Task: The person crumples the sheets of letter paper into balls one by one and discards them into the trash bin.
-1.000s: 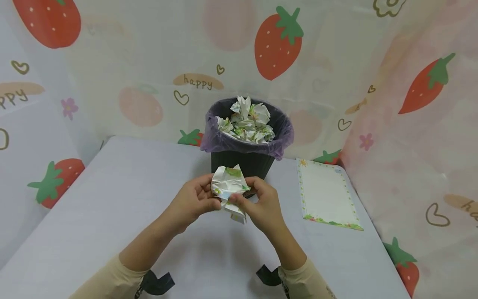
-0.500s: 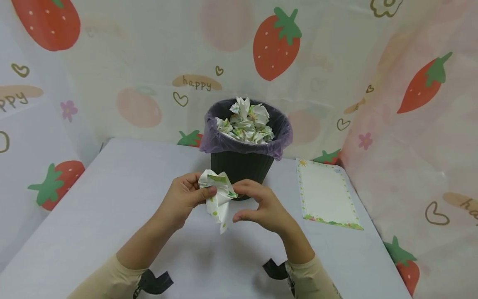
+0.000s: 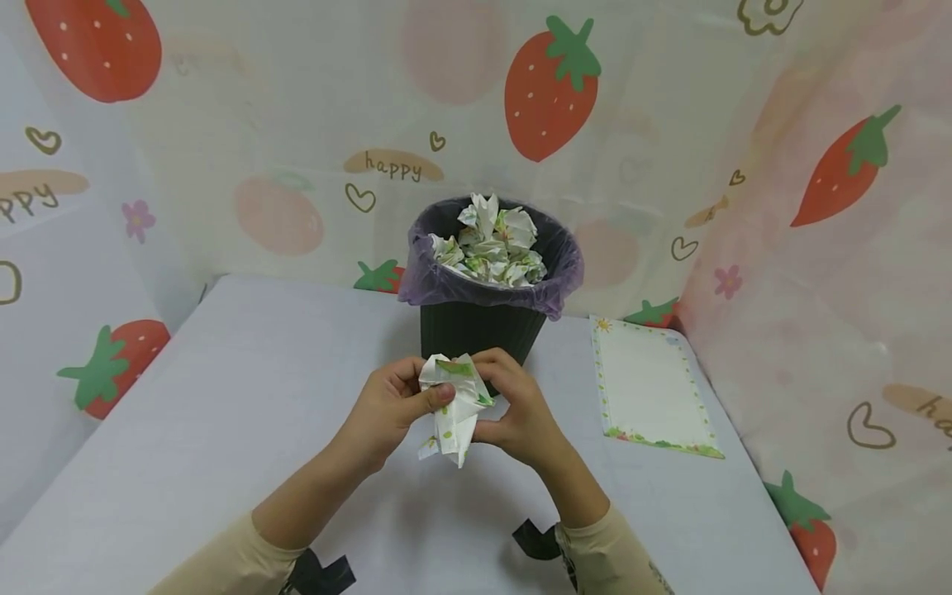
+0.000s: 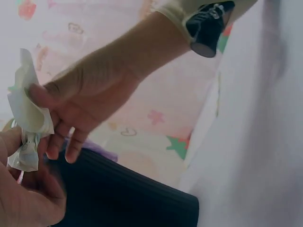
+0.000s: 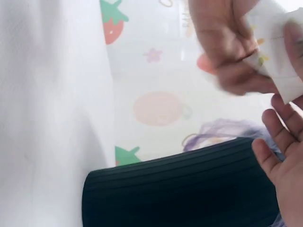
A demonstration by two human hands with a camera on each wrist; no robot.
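A creased, partly crumpled sheet of patterned white paper (image 3: 459, 430) is between both hands, above the table and before the bin. My left hand (image 3: 387, 409) pinches it from the left, the thumb lying across its front. On the right side my right hand (image 3: 524, 413) holds the paper's edge between thumb and fingers. Its other fingers extend loosely below the paper (image 4: 28, 106) in the left wrist view. Folded layers of the paper (image 5: 277, 52) show in the right wrist view, where the left hand is blurred.
Behind the hands stands a dark bin (image 3: 476, 326) with a purple liner (image 3: 446, 287). Several crumpled paper balls (image 3: 494, 240) fill its top. A flat bordered sheet (image 3: 650, 380) lies on the white table (image 3: 223, 388) at right. Strawberry-print sheeting (image 3: 297, 83) encloses three sides.
The right thumb let go of the paper and spread away, then closed back to it. The hands moved left, then back right. The paper is now folded differently, with a pointed end hanging down.
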